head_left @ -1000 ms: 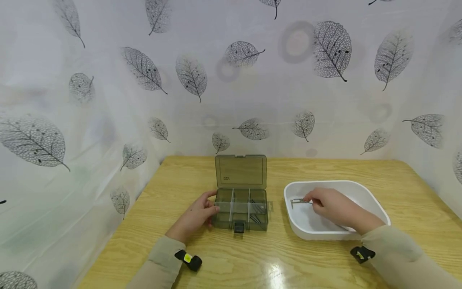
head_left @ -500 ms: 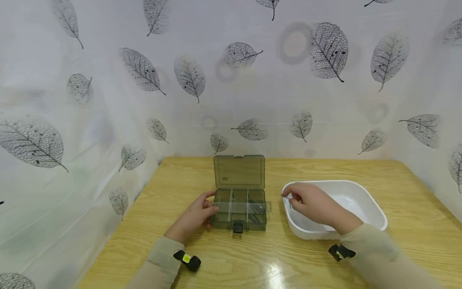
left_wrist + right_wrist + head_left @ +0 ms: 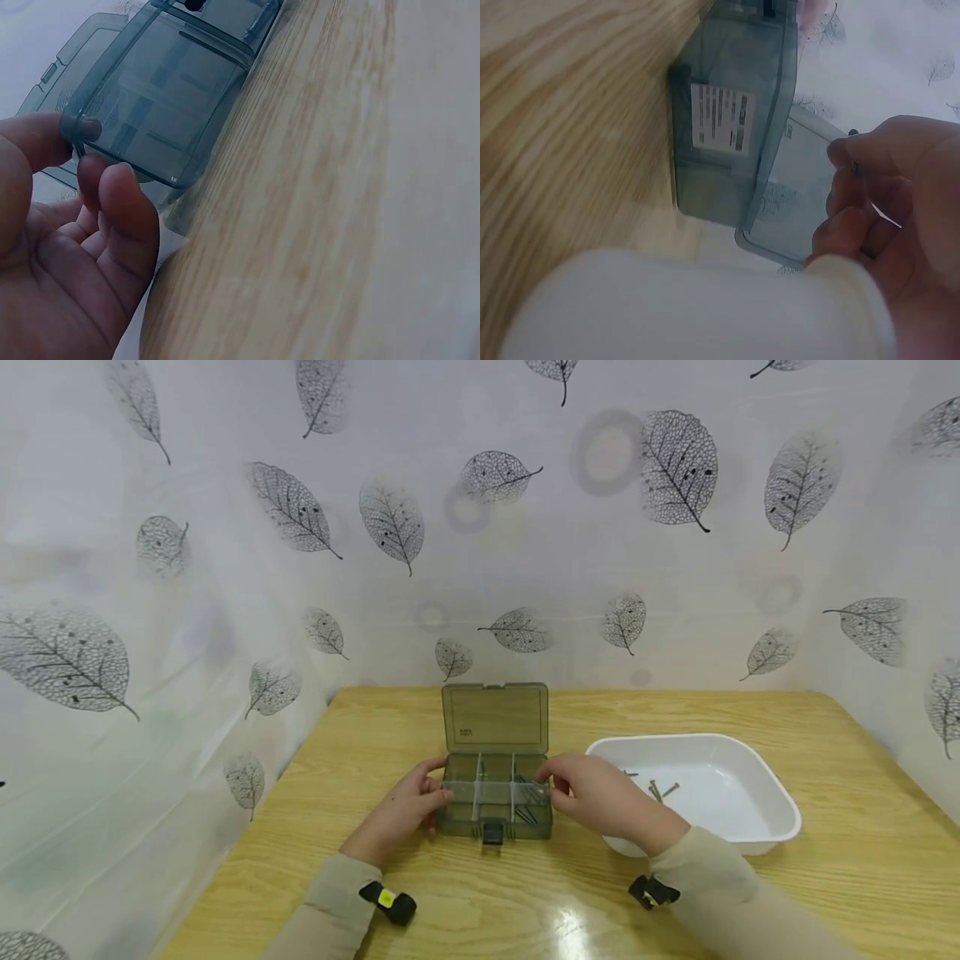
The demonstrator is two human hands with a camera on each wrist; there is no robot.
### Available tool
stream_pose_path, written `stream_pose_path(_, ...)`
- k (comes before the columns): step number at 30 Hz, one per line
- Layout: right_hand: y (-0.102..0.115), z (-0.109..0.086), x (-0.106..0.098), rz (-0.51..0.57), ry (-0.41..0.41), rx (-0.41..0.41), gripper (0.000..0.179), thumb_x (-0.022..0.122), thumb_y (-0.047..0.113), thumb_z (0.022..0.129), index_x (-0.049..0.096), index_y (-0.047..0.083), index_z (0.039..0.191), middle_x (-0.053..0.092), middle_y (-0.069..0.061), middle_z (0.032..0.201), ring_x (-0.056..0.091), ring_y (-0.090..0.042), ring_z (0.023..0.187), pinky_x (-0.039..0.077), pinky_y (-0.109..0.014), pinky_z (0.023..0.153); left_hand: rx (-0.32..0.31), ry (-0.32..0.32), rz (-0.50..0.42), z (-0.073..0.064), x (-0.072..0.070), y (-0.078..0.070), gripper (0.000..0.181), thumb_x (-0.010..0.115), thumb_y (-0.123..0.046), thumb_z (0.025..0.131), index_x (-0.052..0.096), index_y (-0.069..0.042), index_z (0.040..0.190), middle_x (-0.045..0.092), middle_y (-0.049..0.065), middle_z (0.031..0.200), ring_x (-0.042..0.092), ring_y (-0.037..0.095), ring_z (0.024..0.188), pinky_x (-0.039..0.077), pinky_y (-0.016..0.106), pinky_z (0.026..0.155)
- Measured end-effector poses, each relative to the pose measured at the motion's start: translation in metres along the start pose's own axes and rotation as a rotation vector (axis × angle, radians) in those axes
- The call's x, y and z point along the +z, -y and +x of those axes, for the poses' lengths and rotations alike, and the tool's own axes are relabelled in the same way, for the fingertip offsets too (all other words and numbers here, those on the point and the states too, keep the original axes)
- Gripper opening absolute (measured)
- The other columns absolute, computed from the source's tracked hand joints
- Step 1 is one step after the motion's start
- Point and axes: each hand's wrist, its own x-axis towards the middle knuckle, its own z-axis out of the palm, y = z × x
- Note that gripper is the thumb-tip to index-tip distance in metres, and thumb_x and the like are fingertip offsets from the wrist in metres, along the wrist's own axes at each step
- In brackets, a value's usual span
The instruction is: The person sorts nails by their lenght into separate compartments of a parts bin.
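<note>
A smoky-grey plastic compartment box (image 3: 459, 828) stands on the table with its lid (image 3: 496, 718) raised at the back. My left hand (image 3: 405, 806) holds the box's left side, thumb over the wall and fingertips against the outside, as the left wrist view shows. Over the right-hand compartments is my right hand (image 3: 603, 797), pinching a screw (image 3: 854, 133) between thumb and fingers. Its head pokes out past the fingertips in the right wrist view; the fingers hide much of the shaft. Several screws (image 3: 527, 815) lie in the right compartments.
A white tray (image 3: 780, 839) sits right of the box with several loose screws (image 3: 655, 791) at its left end, partly hidden behind my right hand. Its wall also shows close up in the right wrist view. A leaf-patterned curtain (image 3: 555, 552) borders the wooden table (image 3: 480, 910).
My right hand has lifted a screw out of the white tray and carried it left to the compartment box. The left hand keeps its hold on the box.
</note>
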Motion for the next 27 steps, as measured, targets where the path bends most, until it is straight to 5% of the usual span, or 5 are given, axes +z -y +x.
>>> stream_pose_path(17,0.002,-0.006,-0.005,-0.058,-0.022,-0.018,0.027,0.071,0.023,0.096,0.071,0.015,0.121,0.052,0.012,0.087,0.049,-0.011,0.073,0.044,-0.028,0.063,0.003,-0.007,0.005,-0.003,-0.003,0.001,0.067,0.061,-0.018,0.103,0.026,-0.010,0.159,0.053,0.012,0.090,0.049,0.019,0.064,0.055,0.039,0.060)
stream_pose_path(27,-0.036,-0.034,-0.028,-0.076,-0.018,0.022,0.029,0.071,0.024,0.096,0.068,0.015,0.123,0.052,0.014,0.089,0.049,-0.007,0.075,0.045,-0.029,0.067,-0.004,0.000,-0.001,-0.004,-0.002,0.001,0.070,0.064,-0.024,0.102,0.025,-0.013,0.159,0.055,0.014,0.093,0.054,0.023,0.064,0.056,0.041,0.061)
